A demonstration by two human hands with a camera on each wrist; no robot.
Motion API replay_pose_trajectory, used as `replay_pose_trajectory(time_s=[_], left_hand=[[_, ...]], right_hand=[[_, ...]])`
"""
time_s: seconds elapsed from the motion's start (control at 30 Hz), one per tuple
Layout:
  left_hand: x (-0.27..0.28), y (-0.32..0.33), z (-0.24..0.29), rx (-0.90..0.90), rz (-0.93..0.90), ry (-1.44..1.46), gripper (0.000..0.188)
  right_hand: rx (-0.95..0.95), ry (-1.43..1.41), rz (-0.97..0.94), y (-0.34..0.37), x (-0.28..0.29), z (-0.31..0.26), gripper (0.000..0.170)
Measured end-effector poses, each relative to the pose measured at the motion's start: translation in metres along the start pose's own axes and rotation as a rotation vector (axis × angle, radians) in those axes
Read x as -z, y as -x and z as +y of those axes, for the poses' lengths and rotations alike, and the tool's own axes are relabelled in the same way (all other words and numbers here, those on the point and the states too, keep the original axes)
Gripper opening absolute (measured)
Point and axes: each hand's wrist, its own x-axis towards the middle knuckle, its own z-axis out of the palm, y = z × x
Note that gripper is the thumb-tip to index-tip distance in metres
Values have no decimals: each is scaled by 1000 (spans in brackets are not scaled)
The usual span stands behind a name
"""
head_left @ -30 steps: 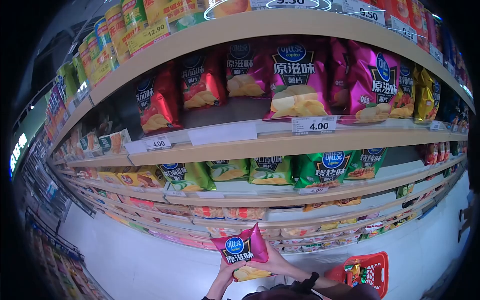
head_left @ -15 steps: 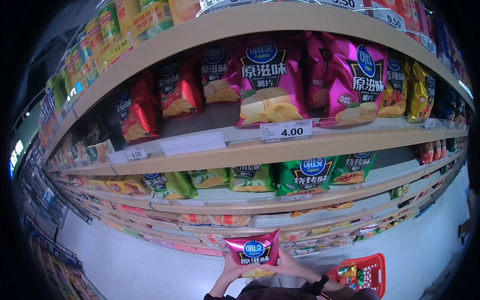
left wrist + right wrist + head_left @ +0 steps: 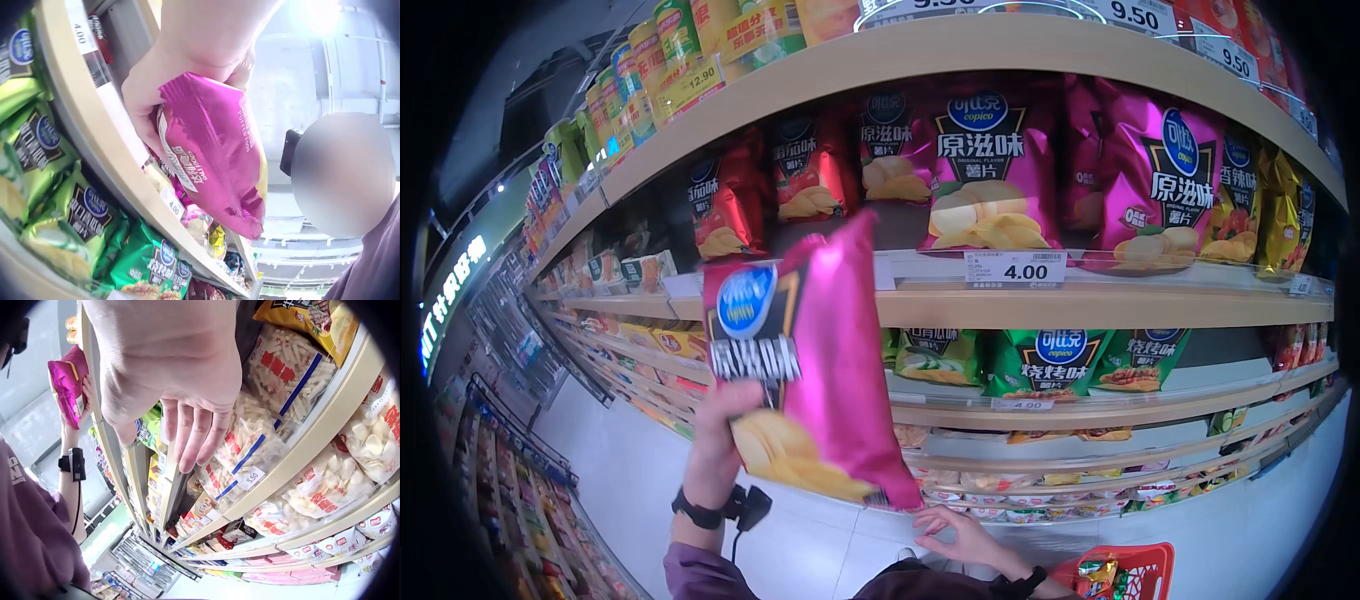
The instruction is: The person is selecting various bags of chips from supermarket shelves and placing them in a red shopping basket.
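Observation:
My left hand grips a magenta bag of potato chips by its left side, thumb across the front. The bag is raised and tilted before the shelves, its front toward the head camera. In the left wrist view the bag's back shows beneath the hand, with some fingers hidden behind it. Low in the head view, my right hand is just below the bag's bottom corner. The right wrist view shows that hand apart from the bag, its fingers loosely extended and holding nothing.
A shelf bears magenta, red and gold chip bags behind a clear front lip with price tags. Green bags stand on the shelf below. A red shopping basket with packets in it is at the lower right.
Both hands held the bag low in front of the body. Now the left hand alone has lifted it up and left toward the shelves, and the right hand has let go.

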Motion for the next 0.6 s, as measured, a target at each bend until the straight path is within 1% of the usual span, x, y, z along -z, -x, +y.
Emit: replay_pose_trajectory(time_s=[0.03, 0.07, 0.1, 0.13, 0.17, 0.23, 0.3, 0.43, 0.47, 0.6], left_hand=[[-1, -10, 10, 17, 74, 66, 31], [-13, -19, 24, -19, 97, 95, 28], [-28, -28, 34, -51, 168, 172, 30], [-24, -42, 49, -8, 75, 180, 33], [-32, -46, 59, 6, 27, 221, 35], [-44, -60, 74, -18, 31, 198, 35], [-42, -83, 82, 0, -17, 156, 36], [-48, -119, 93, 60, -136, 130, 38], [-46, -128, 98, 73, -197, 111, 40], [-49, -164, 104, -35, -218, 25, 37]], right_hand=[[13, 13, -2, 0, 0, 2, 42], [-1, 8, -8, 1, 0, 4, 41], [-15, 2, -13, 1, 0, 5, 39], [-31, -4, -17, 3, 0, 6, 37], [-39, -13, -19, 4, 0, 7, 37], [-55, -30, -23, 8, -2, 10, 36], [-78, -34, -40, 11, -4, 17, 36], [-122, -83, -62, 16, -8, 19, 35], [-122, -79, -65, 17, -8, 19, 35], [-114, -72, -70, 20, -10, 20, 35]])
